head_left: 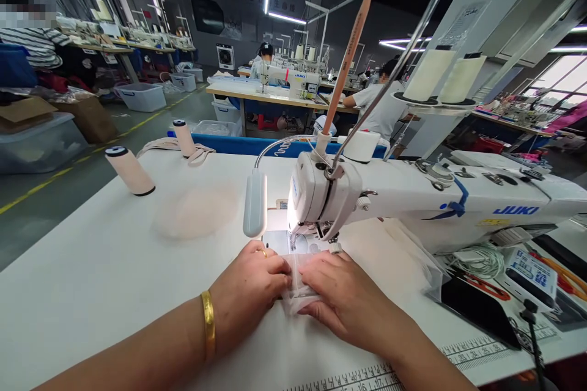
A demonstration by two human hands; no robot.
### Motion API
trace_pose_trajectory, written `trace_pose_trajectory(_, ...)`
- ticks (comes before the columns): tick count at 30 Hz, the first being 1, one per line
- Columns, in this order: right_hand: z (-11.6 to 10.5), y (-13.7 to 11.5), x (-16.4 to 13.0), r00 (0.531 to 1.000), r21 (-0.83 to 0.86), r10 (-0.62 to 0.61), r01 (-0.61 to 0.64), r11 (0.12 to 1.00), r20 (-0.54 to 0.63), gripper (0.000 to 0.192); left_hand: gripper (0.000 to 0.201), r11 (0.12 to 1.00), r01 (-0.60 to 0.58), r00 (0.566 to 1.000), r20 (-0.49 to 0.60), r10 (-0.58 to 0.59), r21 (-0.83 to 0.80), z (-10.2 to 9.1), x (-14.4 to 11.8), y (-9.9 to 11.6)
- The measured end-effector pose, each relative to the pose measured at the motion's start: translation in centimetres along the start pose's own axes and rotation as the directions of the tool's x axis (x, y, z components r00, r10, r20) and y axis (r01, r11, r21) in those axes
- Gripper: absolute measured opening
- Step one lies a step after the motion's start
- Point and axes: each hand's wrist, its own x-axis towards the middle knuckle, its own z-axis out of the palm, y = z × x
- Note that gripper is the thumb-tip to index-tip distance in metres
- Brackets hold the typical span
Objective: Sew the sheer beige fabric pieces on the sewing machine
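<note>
Pinned flat between left hand and right hand, the sheer fabric piece is aligned lengthwise toward the needle; both hands are pressed fingers-down on the counter.

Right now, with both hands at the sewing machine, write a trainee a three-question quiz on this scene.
1. True or false: both hands press the small sheer white fabric piece flat on the white table in front of the needle.
2. Which wrist wears the gold bangle? A) left B) right C) neither
3. Fill in: the two cream thread spools lying and standing on the table sit to the ____ of the white Juki sewing machine.

Key
1. True: the left hand and right hand both rest on it.
2. A
3. left: the tilted spool and the upright spool.
</note>
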Motion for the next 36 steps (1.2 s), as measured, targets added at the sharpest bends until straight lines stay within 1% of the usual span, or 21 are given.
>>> trace_pose_trajectory(6, 0.3, 0.4, 0.6, 0.999, -0.011, 0.043, -0.043, 0.999, 0.001, 0.017, 0.023, 0.998, 0.014, 0.999, -0.033, -0.012, 0.054, 0.3, 0.3, -1.0)
trace_pose_trajectory(12, 0.7, 0.8, 0.9, 0.996, -0.048, 0.077, -0.078, 0.996, -0.036, 0.016, 0.024, 0.989, -0.020, 0.997, -0.071, 0.031, 0.147, 0.3, 0.8, -1.7)
trace_pose_trajectory(14, 1.1, 1.1, 1.0, 0.996, -0.054, 0.072, -0.075, 0.996, -0.050, 0.018, 0.025, 0.984, -0.033, 0.995, -0.082, 0.048, 0.173, 0.5, 1.0, -1.8)
trace_pose_trajectory(16, 1.7, 1.6, 1.1, 0.994, -0.056, 0.051, -0.057, 0.997, -0.092, 0.014, 0.027, 0.984, -0.026, 0.996, -0.074, 0.040, 0.174, 0.7, 1.1, -1.9)
trace_pose_trajectory(17, 2.0, 1.8, 1.1, 0.991, -0.054, 0.038, -0.045, 0.998, -0.125, 0.012, 0.027, 0.988, -0.007, 0.998, -0.063, 0.018, 0.157, 0.8, 1.1, -1.9)
trace_pose_trajectory(19, 2.5, 2.1, 1.3, 0.977, -0.040, 0.029, -0.038, 0.998, -0.211, 0.017, 0.026, 0.995, 0.054, 0.998, -0.034, -0.052, 0.089, 0.9, 1.3, -2.0)
trace_pose_trajectory(20, 2.7, 2.1, 1.4, 0.966, -0.020, 0.044, -0.051, 0.998, -0.255, 0.021, 0.027, 0.995, 0.093, 0.996, -0.015, -0.092, 0.042, 0.8, 1.5, -2.1)
trace_pose_trajectory(22, 2.7, 1.9, 1.7, 0.939, 0.051, 0.114, -0.103, 0.993, -0.325, 0.026, 0.027, 0.982, 0.180, 0.983, 0.032, -0.178, -0.058, 0.5, 1.8, -2.2)
trace_pose_trajectory(25, 2.1, 1.3, 2.1, 0.905, 0.151, 0.228, -0.184, 0.971, -0.358, 0.031, 0.024, 0.935, 0.309, 0.950, 0.101, -0.295, -0.177, -0.1, 2.4, -2.3)
trace_pose_trajectory(27, 1.7, 1.1, 2.2, 0.899, 0.167, 0.251, -0.203, 0.965, -0.360, 0.034, 0.024, 0.919, 0.338, 0.941, 0.112, -0.321, -0.206, -0.3, 2.6, -2.4)
trace_pose_trajectory(29, 1.6, 1.1, 2.1, 0.905, 0.152, 0.229, -0.186, 0.971, -0.357, 0.034, 0.024, 0.938, 0.296, 0.955, 0.084, -0.285, -0.178, -0.3, 2.5, -2.4)
trace_pose_trajectory(31, 1.5, 1.3, 1.8, 0.939, 0.104, 0.143, -0.116, 0.988, -0.313, 0.031, 0.024, 0.975, 0.200, 0.980, 0.031, -0.198, -0.096, -0.1, 2.2, -2.2)
trace_pose_trajectory(33, 1.4, 1.3, 1.2, 0.977, 0.030, 0.023, -0.017, 0.999, -0.210, 0.026, 0.024, 0.996, 0.089, 0.996, -0.003, -0.089, -0.009, 0.1, 1.6, -1.9)
trace_pose_trajectory(34, 1.3, 1.2, 1.0, 0.988, -0.003, -0.018, 0.018, 1.000, -0.152, 0.023, 0.026, 0.999, 0.042, 0.999, -0.009, -0.042, 0.016, 0.1, 1.2, -1.6)
trace_pose_trajectory(36, 1.1, 0.8, 0.5, 0.997, -0.048, -0.034, 0.030, 0.998, -0.072, 0.018, 0.028, 0.999, -0.024, 1.000, -0.016, 0.024, 0.022, 0.2, 0.6, -1.1)
